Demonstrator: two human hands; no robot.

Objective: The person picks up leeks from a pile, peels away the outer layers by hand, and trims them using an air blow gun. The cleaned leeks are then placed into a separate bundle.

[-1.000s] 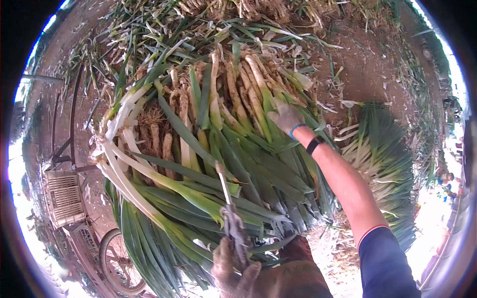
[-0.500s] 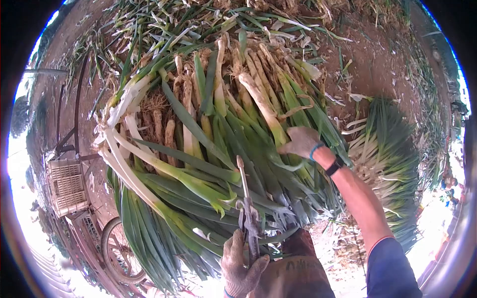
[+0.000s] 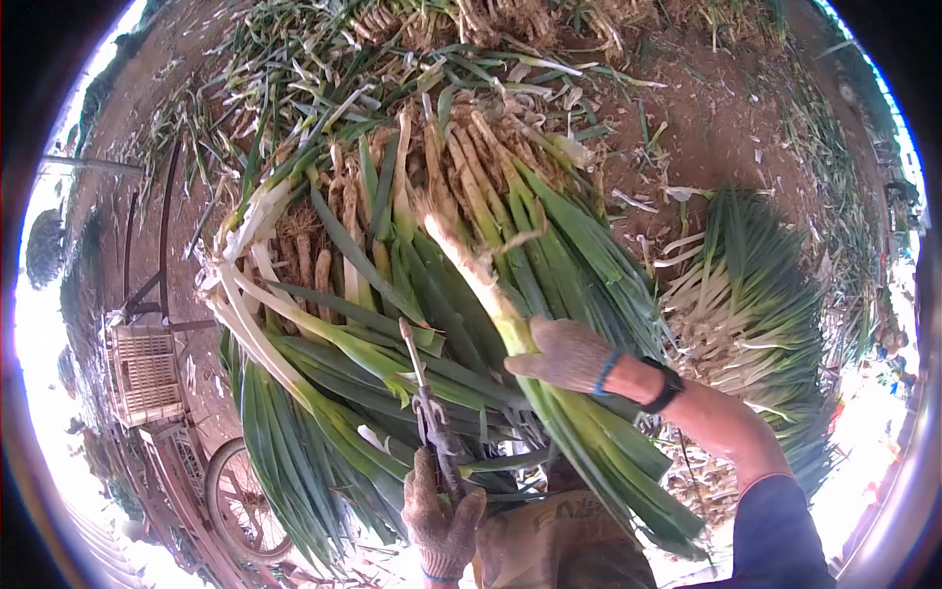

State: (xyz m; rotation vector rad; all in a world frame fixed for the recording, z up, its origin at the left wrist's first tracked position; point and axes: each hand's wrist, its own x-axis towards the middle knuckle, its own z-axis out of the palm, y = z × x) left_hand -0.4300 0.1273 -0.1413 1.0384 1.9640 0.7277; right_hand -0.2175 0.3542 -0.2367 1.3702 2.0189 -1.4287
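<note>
R hand (image 3: 569,358), in a knit glove, is gripping one leek (image 3: 505,324) partway up, fingers wrapped round it where pale stalk turns green. The leek is held over the pile (image 3: 589,236), tilted: root end up & to the L, green leaves running down past the hand to lower R. Its stalk is pale w/ brownish patches; a ragged strip of dry skin sticks out on its R side.

L hand (image 3: 442,525), also gloved, is closed round the handle of a metal tool w/ a long thin nozzle (image 3: 430,417). Nozzle points up, leaning slightly L; tip is apart from the held leek, w/ pile leaves behind it. Can't tell if the tip touches them, nor if a trigger is pressed.

Pile leeks lie side by side, brown root ends up top, leaves fanned toward the person. On its L edge, a few whiter stalks (image 3: 260,334) lie bent across the others. Well to the R, a 2nd heap (image 3: 721,324) w/ clean-looking white stalks & dark leaves sits on bare ground (image 3: 677,147). Leaf scraps (image 3: 285,79) litter the ground beyond the pile.

Far L: slatted crate (image 3: 145,373), w/ a spoked wheel (image 3: 245,501) below it in view. R wrist: blue band (image 3: 606,373) + black strap (image 3: 667,386); sleeve (image 3: 780,530) is dark blue.
</note>
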